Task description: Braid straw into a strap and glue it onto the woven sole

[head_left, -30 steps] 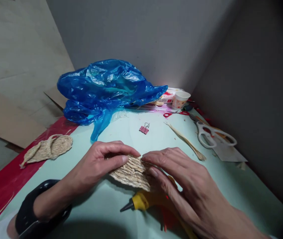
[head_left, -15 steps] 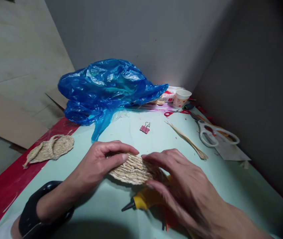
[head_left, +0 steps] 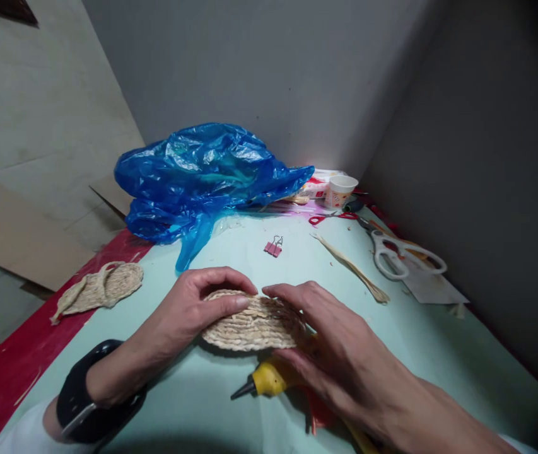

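Note:
A flat oval piece of woven straw [head_left: 252, 323] lies on the pale green table [head_left: 439, 353] in front of me. My left hand [head_left: 193, 309] grips its left end between thumb and fingers. My right hand [head_left: 339, 353] rests on its right end, fingers curved over the weave and pressing it. A yellow glue gun [head_left: 269, 380] lies just under the right hand, nozzle pointing left. A black watch is on my left wrist.
A crumpled blue plastic bag [head_left: 202, 176] fills the back left. A finished straw sandal [head_left: 101, 289] sits on the red strip at left. A pink binder clip [head_left: 273, 248], a straw strip [head_left: 354, 270], white scissors [head_left: 398, 255], red scissors [head_left: 328, 218] and a paper cup [head_left: 339, 191] lie behind.
The woven piece has been turned and laid flatter, so more of its oval face shows. Both hands kept their hold on its ends and shifted slightly.

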`<action>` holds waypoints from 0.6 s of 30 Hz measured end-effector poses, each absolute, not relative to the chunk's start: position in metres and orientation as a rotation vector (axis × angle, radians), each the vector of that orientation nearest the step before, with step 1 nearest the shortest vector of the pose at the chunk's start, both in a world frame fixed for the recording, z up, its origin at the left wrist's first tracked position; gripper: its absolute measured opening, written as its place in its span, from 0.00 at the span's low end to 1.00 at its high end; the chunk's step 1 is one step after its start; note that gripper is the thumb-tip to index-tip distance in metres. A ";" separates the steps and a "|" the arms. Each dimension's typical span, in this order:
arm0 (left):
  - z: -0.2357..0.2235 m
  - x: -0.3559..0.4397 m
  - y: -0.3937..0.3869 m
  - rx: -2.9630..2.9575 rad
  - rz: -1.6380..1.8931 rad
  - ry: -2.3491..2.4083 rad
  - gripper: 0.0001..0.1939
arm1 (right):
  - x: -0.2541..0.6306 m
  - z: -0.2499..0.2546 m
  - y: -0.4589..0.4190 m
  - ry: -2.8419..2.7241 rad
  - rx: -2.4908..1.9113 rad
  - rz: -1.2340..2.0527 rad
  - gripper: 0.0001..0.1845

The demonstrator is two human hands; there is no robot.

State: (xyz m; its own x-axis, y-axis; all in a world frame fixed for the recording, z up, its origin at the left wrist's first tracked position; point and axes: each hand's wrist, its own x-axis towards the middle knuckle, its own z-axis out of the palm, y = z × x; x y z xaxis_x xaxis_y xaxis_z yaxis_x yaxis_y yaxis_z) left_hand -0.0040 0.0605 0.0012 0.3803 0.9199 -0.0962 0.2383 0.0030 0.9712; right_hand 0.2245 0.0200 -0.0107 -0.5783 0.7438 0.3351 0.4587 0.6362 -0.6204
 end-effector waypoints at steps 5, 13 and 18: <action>-0.001 -0.006 0.064 1.552 0.754 1.036 0.05 | 0.229 -0.012 0.022 -2.208 -0.961 0.711 0.39; 0.005 -0.006 0.060 1.813 0.783 1.123 0.02 | 0.236 -0.006 0.033 -1.802 -1.190 1.137 0.27; 0.007 -0.003 0.057 2.012 0.729 1.154 0.02 | 0.227 -0.005 0.031 -1.750 -1.220 1.110 0.06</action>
State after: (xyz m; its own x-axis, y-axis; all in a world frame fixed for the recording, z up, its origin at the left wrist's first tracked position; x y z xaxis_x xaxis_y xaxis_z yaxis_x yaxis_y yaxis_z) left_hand -0.0028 0.0570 0.0065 0.4458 0.8861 0.1268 0.4954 -0.3622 0.7896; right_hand 0.2265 0.0306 -0.0055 -0.2923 0.9529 0.0814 0.3324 0.1811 -0.9256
